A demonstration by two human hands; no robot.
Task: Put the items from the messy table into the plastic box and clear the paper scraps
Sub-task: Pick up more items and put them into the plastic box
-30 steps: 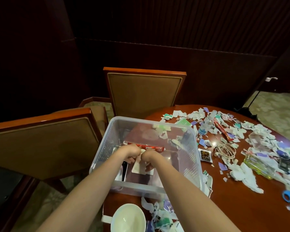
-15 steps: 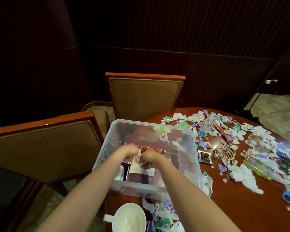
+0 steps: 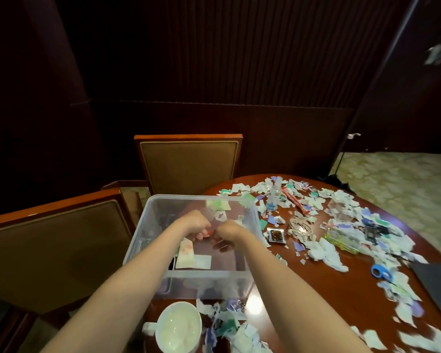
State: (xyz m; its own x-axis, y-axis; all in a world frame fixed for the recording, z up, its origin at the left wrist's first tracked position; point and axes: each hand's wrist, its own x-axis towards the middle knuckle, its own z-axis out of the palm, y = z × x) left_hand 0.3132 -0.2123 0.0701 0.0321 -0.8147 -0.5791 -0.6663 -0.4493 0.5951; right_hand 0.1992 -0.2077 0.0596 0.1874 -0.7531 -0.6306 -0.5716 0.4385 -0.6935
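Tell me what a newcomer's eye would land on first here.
Torn paper scraps litter the wooden table, thickest at right. At its left edge stands a clear plastic box, where the left hand and right hand meet at a red packet.

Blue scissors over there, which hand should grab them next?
Probably the right hand: the blue scissors lie far to its right, and the left hand sits farther away over the plastic box.

two padded wooden chairs [image 3: 189, 165], dark panelled wall [image 3: 239, 72] behind, patterned carpet [image 3: 397, 179] at right.
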